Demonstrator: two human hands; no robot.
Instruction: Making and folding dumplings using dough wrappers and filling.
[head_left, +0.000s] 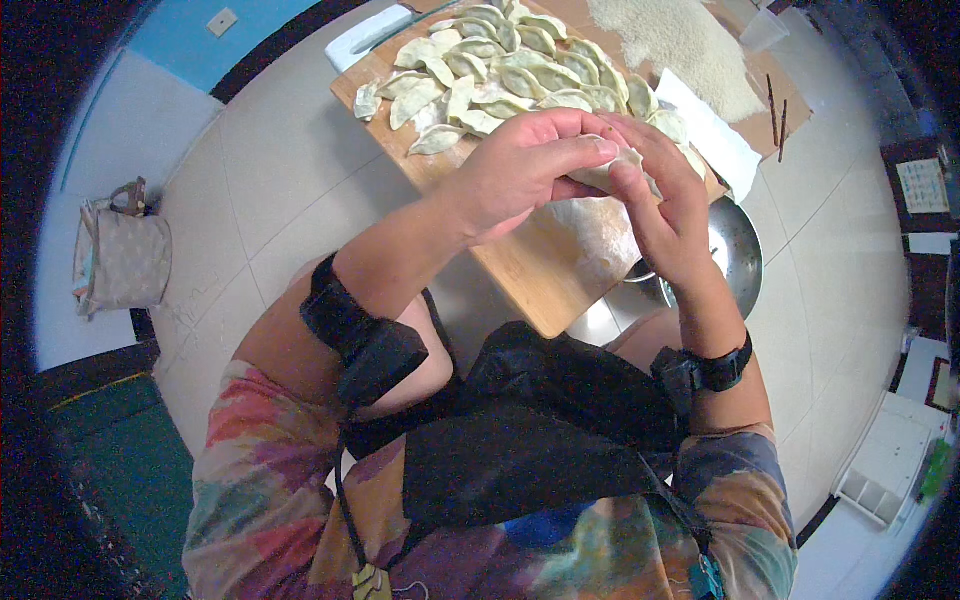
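A dumpling (596, 178) of pale dough is pinched between both of my hands, its edge partly hidden by the fingers. My left hand (544, 161) presses it with the thumb on top. My right hand (667, 191) curls around its other side, thumb against the dough. Both hands are raised over a wooden board (547, 289). Several folded dumplings (517, 75) lie close together across the far part of this board. Beneath my hands, a floury patch (596, 232) whitens the wood near the board's right edge.
A metal basin (741, 255) sits to the right, partly under the board. Beyond are a white sheet (720, 142), a spread of white grains (675, 45), two dark sticks (777, 120) and a clear plastic cup (765, 31). A fabric bag (127, 259) stands at left on the tiled floor (292, 172).
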